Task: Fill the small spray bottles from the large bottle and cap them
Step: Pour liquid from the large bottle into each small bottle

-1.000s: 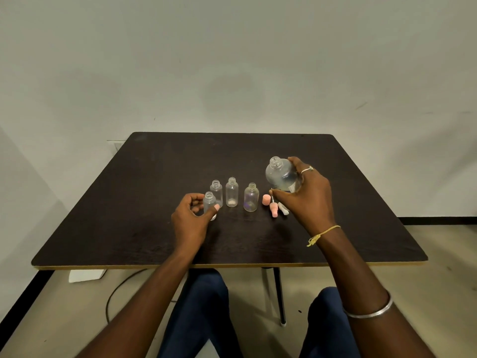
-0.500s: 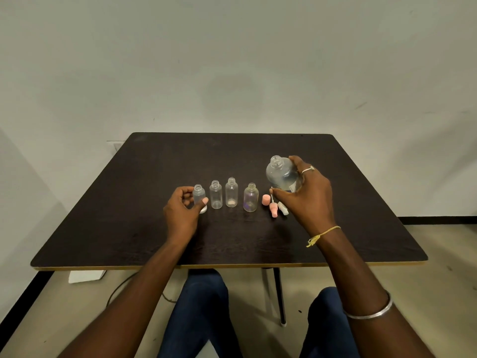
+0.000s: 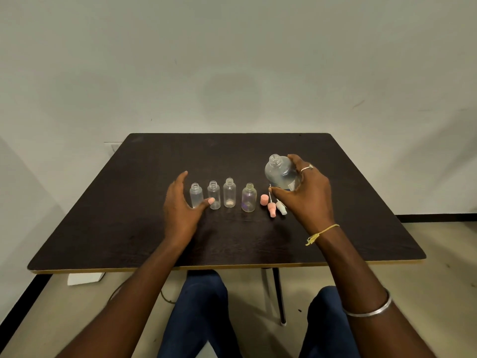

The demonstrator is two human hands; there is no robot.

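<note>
Reading left to right: left hand (image 3: 179, 205) cups beside the leftmost small bottle (image 3: 196, 195), fingers straight and spread, thumb across its front, nothing clamped; contact unclear. Four small spray bottles (image 3: 229, 193) stand uncapped in a row on the table (image 3: 124, 228). They look like thin clear plastic, probably light and tippy, best steadied low on the body. Spray caps (image 3: 271, 210) lie just right of the row. Right hand (image 3: 311, 196) wraps the large bottle (image 3: 280, 173), tilted and uncapped; likely heavier and smooth-walled, so a grip round the belly suits it.
</note>
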